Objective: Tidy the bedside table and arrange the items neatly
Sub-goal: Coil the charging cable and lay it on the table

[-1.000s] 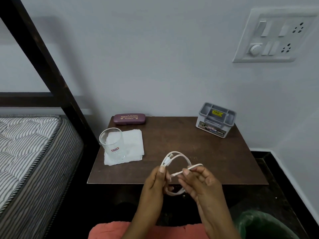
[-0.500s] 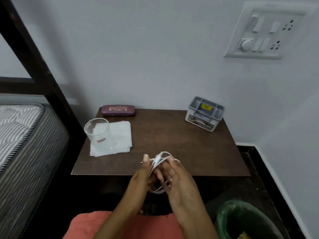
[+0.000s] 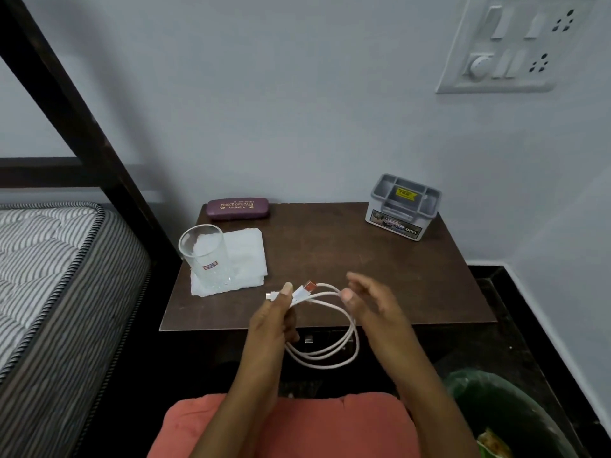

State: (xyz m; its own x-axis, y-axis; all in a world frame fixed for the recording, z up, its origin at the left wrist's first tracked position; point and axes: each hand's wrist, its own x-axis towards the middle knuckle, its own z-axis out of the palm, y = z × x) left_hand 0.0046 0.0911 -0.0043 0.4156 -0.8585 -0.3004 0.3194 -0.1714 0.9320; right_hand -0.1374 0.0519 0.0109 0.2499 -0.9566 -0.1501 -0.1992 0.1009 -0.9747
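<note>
A single wide-angle camera on the person's head looks forward and down, near the bench (image 3: pixel 330 256), facing the far wall (image 3: pixel 297 110), with the bed (image 3: pixel 49 266) at left.

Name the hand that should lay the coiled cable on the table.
Left, probably. The left hand grips the white cable near its plugs, with the coil hanging from it; the right hand is open beside it.
</note>
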